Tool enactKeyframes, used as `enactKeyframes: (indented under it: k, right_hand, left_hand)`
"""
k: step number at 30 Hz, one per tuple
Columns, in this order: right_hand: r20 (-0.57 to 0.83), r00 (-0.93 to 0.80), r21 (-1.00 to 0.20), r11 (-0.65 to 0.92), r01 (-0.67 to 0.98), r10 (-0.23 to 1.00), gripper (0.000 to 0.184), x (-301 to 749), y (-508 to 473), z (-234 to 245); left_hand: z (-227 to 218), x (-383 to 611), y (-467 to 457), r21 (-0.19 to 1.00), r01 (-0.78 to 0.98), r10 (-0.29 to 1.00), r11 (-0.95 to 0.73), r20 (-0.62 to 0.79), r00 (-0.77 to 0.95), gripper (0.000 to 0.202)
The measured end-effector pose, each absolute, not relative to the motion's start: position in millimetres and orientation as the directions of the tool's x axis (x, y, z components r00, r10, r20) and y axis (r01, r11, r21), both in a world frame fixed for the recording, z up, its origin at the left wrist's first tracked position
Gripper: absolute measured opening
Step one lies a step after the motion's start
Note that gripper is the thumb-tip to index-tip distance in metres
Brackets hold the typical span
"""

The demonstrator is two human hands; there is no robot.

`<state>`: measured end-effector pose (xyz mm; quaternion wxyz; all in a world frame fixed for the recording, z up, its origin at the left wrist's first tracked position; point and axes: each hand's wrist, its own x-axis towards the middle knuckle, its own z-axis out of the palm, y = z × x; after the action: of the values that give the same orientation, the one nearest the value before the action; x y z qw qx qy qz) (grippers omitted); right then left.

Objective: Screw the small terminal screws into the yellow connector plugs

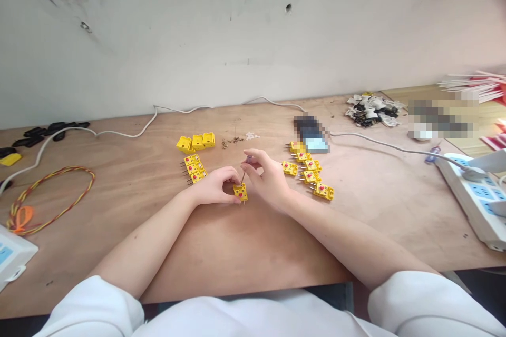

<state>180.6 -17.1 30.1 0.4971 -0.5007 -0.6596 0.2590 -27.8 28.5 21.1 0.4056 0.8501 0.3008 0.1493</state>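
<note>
On the table before me, my left hand (216, 185) pinches a small yellow plug connector (240, 193) with a red dot and two metal pins toward me. My right hand (269, 172) grips a small screwdriver (243, 172), upright, its shaft reaching down to the connector's far end. Left of my hands lie several yellow connector halves (193, 167) with pins, and behind them several yellow covers (203, 141). More yellow connector halves (310, 177) are spread to the right. Small brass screws (236, 140) and little white pieces (251, 136) sit beyond my hands.
Power strips stand at the right (474, 195) and left edges. A white cable (387, 148) crosses the right side. A coiled red-yellow wire (59, 169) lies left. A pile of black and white parts (373, 109) and a second screwdriver (433, 154) are at the right.
</note>
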Motion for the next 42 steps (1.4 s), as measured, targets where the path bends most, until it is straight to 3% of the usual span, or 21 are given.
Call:
enactKeyframes:
  k: [4, 8, 11, 14, 18, 22, 27, 33, 42]
  right_hand:
    - [0.517, 0.189, -0.839, 0.45, 0.306, 0.835, 0.03, 191.0, -2.4, 20.8]
    - [0.508, 0.307, -0.861, 0.459, 0.222, 0.805, 0.032, 200.4, 11.4, 2.0]
    - [0.5, 0.287, -0.866, 0.462, 0.194, 0.817, 0.032, 202.9, 16.9, -12.6]
    - [0.501, 0.285, -0.865, 0.466, 0.185, 0.817, 0.031, 201.1, 18.5, -20.8]
    - [0.507, 0.263, -0.86, 0.463, 0.213, 0.821, 0.03, 198.1, 18.3, -24.3]
    - [0.502, 0.253, -0.863, 0.46, 0.21, 0.827, 0.03, 199.0, 20.2, -24.9]
    - [0.467, 0.248, -0.882, 0.425, 0.204, 0.849, 0.031, 201.0, 23.6, -25.7]
    - [0.471, 0.22, -0.879, 0.434, 0.198, 0.854, 0.03, 199.8, 25.3, -28.2]
    - [0.448, 0.201, -0.892, 0.419, 0.171, 0.871, 0.029, 199.7, 25.8, -26.6]
  left_hand:
    - [24.8, -28.9, 27.5, 0.759, 0.384, 0.619, -0.525, 0.031, 0.784, 0.034]
    - [25.5, -32.1, 28.3, 0.716, 0.368, 0.607, -0.593, 0.098, 0.788, 0.034]
    - [21.9, -28.5, 23.3, 0.674, 0.399, 0.665, -0.621, 0.183, 0.724, 0.041]
    - [14.0, -16.7, 10.1, 0.58, 0.534, 0.761, -0.615, 0.259, 0.595, 0.023]
    - [4.5, -1.4, -6.8, 0.466, 0.679, 0.821, -0.567, 0.249, 0.514, 0.022]
    - [4.6, -0.5, -6.0, 0.489, 0.646, 0.801, -0.586, 0.235, 0.55, 0.007]
    - [7.1, -2.8, 2.8, 0.556, 0.598, 0.791, -0.578, 0.2, 0.578, 0.009]
    - [1.4, 3.2, 2.2, 0.497, 0.649, 0.803, -0.575, 0.194, 0.563, 0.021]
    - [-4.1, 4.4, 2.4, 0.451, 0.643, 0.772, -0.62, 0.204, 0.602, 0.019]
